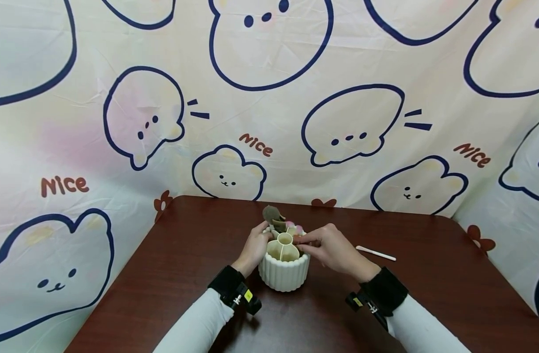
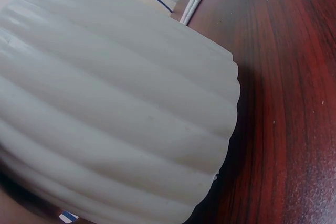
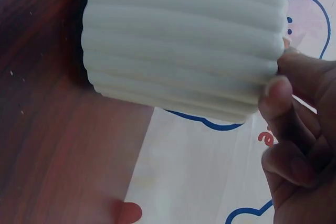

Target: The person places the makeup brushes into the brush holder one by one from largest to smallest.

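A white ribbed pot stands upright on the table, its cream insert split into several round compartments. A small brown-grey ornament and pink pieces show at its far rim. My left hand holds the pot's left side near the rim, fingertips partly hidden behind it. In the left wrist view the pot hides most of that hand. My right hand grips the right rim. The right wrist view shows its thumb and fingers pinching the edge of the pot.
A thin white stick lies on the dark wooden table right of the right hand. A cloth backdrop printed with cartoon animals hangs behind the table and along its sides.
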### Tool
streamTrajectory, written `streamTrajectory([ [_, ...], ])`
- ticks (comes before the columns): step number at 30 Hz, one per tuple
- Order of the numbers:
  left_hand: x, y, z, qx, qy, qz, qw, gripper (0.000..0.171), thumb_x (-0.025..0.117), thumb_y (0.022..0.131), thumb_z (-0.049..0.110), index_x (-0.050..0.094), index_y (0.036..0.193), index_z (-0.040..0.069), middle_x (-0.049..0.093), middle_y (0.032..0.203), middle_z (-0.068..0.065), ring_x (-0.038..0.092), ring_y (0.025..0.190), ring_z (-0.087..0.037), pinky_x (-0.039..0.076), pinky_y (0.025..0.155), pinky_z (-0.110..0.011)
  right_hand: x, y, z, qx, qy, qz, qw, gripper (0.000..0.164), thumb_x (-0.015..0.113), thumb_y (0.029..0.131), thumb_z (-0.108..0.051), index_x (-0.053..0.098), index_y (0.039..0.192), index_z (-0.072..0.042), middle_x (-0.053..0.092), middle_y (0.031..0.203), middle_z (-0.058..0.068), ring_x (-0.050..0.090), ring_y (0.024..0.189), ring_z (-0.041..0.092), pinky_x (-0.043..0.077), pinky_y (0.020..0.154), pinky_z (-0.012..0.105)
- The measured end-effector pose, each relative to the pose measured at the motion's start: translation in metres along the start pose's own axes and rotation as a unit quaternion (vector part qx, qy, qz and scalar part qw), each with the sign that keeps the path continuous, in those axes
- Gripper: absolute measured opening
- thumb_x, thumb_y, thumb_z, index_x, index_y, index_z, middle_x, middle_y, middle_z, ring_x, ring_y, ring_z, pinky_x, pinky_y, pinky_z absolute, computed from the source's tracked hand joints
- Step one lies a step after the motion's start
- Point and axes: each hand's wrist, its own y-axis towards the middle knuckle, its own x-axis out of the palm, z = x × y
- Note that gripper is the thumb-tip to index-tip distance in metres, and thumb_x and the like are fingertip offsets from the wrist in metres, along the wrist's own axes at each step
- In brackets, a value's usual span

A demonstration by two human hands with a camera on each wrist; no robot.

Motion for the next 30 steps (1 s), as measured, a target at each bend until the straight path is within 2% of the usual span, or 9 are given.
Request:
streamTrajectory([
  [8, 0.0, -0.001, -0.002, -0.002, -0.004, -0.004, 1.0, 0.058, 0.039, 0.098, 0.008, 0.044, 0.155, 0.01, 0.047, 0.155, -0.012, 0.036, 0.147, -0.028, 0.027, 0.121, -0.052, -0.005, 0.002, 0.001, -0.005, 0.009, -0.058, 0.998, 0.023, 0.07, 0.097, -0.015, 0.079, 0.118, -0.012, 0.058, 0.06, -0.012, 0.049, 0.04, 0.006, 0.049, 0.044, 0.026],
  [15, 0.0, -0.001, 0.0, -0.001, -0.005, -0.006, 1.0, 0.058, 0.039, 0.098, 0.008, 0.043, 0.156, 0.009, 0.046, 0.156, -0.012, 0.035, 0.148, -0.028, 0.027, 0.121, -0.052, -0.011, 0.003, 0.002, -0.026, 0.021, -0.09, 0.995, 0.024, 0.068, 0.099, -0.014, 0.077, 0.121, -0.013, 0.06, 0.065, -0.011, 0.05, 0.043, 0.006, 0.051, 0.048, 0.026],
  [21, 0.0, -0.001, 0.0, 0.0, -0.008, -0.004, 1.0, 0.059, 0.039, 0.098, 0.007, 0.043, 0.156, 0.009, 0.046, 0.156, -0.012, 0.035, 0.148, -0.028, 0.027, 0.121, -0.051, -0.014, 0.005, 0.003, -0.042, 0.001, -0.113, 0.993, 0.023, 0.066, 0.1, -0.015, 0.077, 0.12, -0.015, 0.062, 0.071, -0.012, 0.05, 0.044, 0.004, 0.051, 0.051, 0.024],
  [26, 0.0, -0.001, 0.0, 0.005, -0.005, -0.004, 1.0, 0.058, 0.039, 0.097, 0.008, 0.044, 0.155, 0.009, 0.047, 0.155, -0.012, 0.037, 0.146, -0.028, 0.028, 0.12, -0.051, -0.016, 0.006, 0.003, -0.035, -0.011, -0.129, 0.991, 0.021, 0.065, 0.101, -0.014, 0.077, 0.117, -0.019, 0.064, 0.075, -0.012, 0.052, 0.045, 0.004, 0.052, 0.053, 0.025],
  [30, 0.0, -0.001, 0.0, 0.01, -0.006, -0.006, 0.9999, 0.058, 0.039, 0.097, 0.007, 0.044, 0.155, 0.009, 0.047, 0.155, -0.012, 0.037, 0.146, -0.029, 0.028, 0.12, -0.051, -0.018, 0.004, 0.003, -0.035, 0.002, -0.126, 0.991, 0.024, 0.064, 0.101, -0.012, 0.076, 0.121, -0.019, 0.066, 0.077, -0.011, 0.052, 0.046, 0.005, 0.052, 0.053, 0.025],
])
